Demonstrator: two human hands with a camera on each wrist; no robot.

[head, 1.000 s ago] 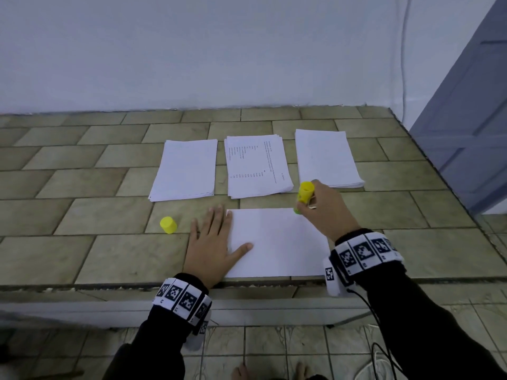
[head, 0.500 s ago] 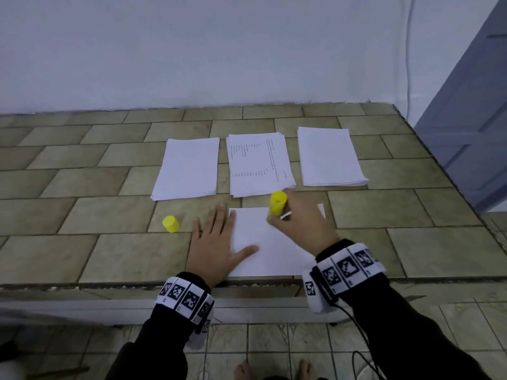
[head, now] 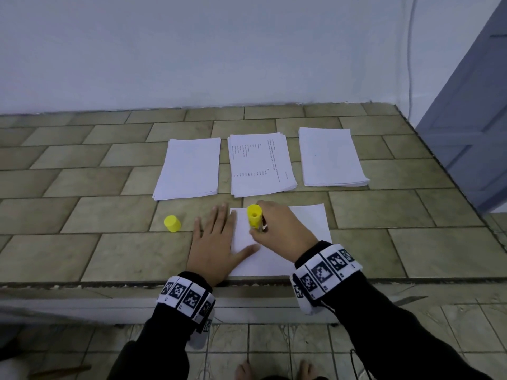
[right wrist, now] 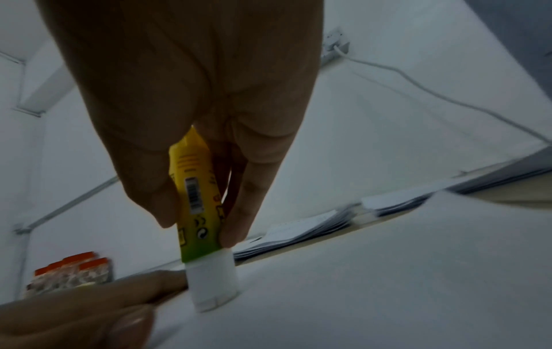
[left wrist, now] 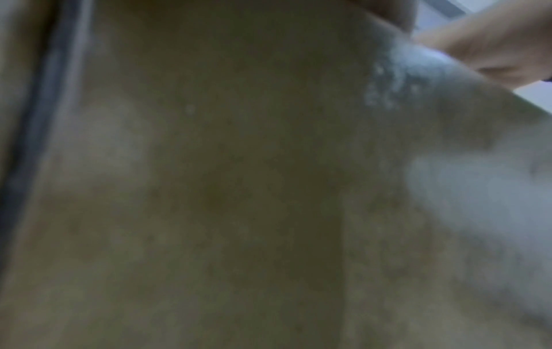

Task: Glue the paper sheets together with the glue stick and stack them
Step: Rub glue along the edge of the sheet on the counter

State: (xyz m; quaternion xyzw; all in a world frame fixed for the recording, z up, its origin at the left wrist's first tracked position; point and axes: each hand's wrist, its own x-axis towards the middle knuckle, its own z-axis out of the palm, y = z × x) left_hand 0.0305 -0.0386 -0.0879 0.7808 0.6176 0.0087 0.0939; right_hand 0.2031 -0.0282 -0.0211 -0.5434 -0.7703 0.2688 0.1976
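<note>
Keep your flat left hand point(head: 216, 242) pinning the sheet point(head: 299, 231) at the table's near edge while your right hand point(head: 282, 231), gripping the glue stick point(head: 253, 216), drags evenly.

Plain domestic room, apparently a home; olive-brown tiled ledge point(head: 82, 209) against a bare white plastered wall point(head: 192, 50); grey-blue panelled door point(head: 472, 119) right of the ledge; tiled floor point(head: 274, 346) below it.

A white wall point(head: 192, 50) rises behind the tiled ledge point(head: 68, 187), a grey door point(head: 472, 133) stands right, tiled floor point(head: 274, 346) below.
</note>
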